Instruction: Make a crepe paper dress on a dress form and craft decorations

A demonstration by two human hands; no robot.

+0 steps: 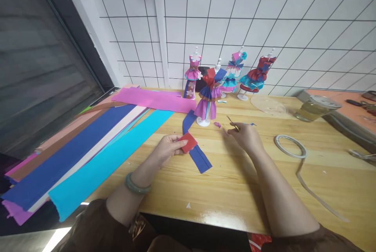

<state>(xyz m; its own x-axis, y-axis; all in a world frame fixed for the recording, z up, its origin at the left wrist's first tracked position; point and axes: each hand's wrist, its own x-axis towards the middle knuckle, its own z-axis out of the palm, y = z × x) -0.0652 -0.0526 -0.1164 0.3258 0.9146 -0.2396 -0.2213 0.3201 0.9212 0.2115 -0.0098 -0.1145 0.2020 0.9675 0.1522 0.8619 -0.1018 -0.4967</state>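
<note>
1. Head view, centre: the left hand pinches a red piece of crepe paper, thumb on top, fingertips tucked underneath
2. Just below centre, a blue strip meets the red piece's lower edge; another blue piece meets it above; whether either is joined to it I cannot tell
3. Right of centre, the right hand has its fingers closed round a slim pointed tool, tip towards the upper left; whether its tips meet is too small to tell
4. Above centre stands a dressed mannequin, near both hands; a sleeve or knuckle catching it could probably tip it
5. A hard thumb press might crease or tear the red piece, and the pointed tip could pierce thin paper if it slipped
6. At right, the tape roll trails a loose tail near the right forearm; brushing it might make it stick
</note>
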